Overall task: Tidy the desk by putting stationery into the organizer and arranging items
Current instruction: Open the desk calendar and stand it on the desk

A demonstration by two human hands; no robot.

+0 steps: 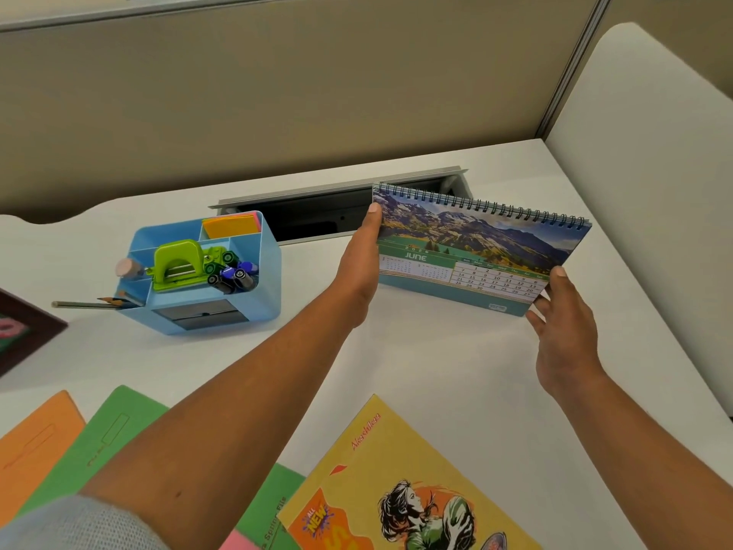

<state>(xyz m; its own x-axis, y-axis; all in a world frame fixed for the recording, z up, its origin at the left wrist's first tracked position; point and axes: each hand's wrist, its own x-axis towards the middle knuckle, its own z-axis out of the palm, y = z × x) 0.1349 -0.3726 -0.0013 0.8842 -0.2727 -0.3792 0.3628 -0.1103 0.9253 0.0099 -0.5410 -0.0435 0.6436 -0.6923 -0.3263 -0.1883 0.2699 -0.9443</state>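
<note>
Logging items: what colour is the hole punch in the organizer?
The hole punch is lime green, seen in the head view.

Light-blue organizer (269,279); lime-green hole punch (176,264); orange sticky notes (230,226); desk calendar (476,240), mountain-landscape print over a green-and-teal date grid; orange folder (31,442); green folder (119,430); yellow notebook (396,450), comic-style figure; white desk (436,363).

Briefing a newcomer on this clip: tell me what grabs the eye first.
The June desk calendar, gripped at its sides by the left hand and right hand, right of centre. Left of it sits the blue organizer with a lime-green hole punch inside; a yellow notebook lies nearest the camera.
</note>
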